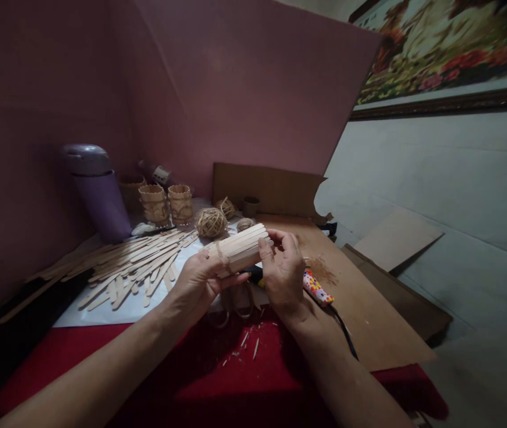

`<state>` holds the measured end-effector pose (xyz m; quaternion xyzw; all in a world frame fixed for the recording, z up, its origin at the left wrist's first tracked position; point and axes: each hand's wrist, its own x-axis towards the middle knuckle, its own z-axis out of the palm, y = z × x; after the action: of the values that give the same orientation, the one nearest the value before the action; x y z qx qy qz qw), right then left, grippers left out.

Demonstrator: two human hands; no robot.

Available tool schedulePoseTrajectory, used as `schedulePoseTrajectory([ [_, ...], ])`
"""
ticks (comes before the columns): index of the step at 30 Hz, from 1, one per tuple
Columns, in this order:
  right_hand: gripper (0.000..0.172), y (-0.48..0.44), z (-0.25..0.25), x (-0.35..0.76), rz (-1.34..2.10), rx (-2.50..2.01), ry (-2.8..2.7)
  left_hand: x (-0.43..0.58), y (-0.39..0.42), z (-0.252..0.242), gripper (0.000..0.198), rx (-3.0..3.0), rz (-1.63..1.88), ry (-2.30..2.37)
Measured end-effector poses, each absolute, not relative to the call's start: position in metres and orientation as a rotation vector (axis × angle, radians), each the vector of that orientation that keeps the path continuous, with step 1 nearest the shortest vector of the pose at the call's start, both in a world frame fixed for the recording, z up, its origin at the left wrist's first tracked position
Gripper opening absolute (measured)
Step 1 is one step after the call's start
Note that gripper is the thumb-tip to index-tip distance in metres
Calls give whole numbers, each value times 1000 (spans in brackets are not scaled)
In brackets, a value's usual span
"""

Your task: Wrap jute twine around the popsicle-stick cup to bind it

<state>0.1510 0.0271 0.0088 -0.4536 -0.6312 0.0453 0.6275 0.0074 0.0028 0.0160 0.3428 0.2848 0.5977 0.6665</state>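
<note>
My left hand (pixel 197 279) is closed round the near end of a cylinder of wooden craft sticks (pixel 241 248), held lying on its side above the table. A thin twine band wraps the cylinder near that hand. My right hand (pixel 283 270) grips the far end, fingers curled over the stick tips. Under the hands lie scissors (pixel 234 304) and a tool with a flowered handle (pixel 318 288) and a black cord.
Loose craft sticks (pixel 132 264) spread on white paper at the left. A twine ball (pixel 211 222), two finished stick cups (pixel 167 204) and a purple flask (pixel 97 190) stand behind. A brown board (pixel 364 309) lies at the right, cardboard pieces (pixel 396 238) beyond. Wood chips dot the red cloth (pixel 235 368).
</note>
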Motion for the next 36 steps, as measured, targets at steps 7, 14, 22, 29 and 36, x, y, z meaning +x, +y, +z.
schedulePoseTrajectory([
  [7, 21, 26, 9, 150, -3, -1031, -1472, 7, 5, 13, 40, 798, 1383, 657],
  [14, 20, 26, 8, 150, 9, -1046, -1462, 7, 3, 16, 40, 785, 1373, 671],
  [22, 18, 25, 8, 150, -20, -1054, -1466, 8, 3, 16, 38, 790, 1395, 684],
  [29, 21, 26, 7, 151, -73, -1078, -1483, 9, 0, 20, 43, 765, 1363, 669],
  [36, 10, 17, 8, 148, -318, -967, -1695, 8, 0, 20, 23, 663, 1318, 569],
])
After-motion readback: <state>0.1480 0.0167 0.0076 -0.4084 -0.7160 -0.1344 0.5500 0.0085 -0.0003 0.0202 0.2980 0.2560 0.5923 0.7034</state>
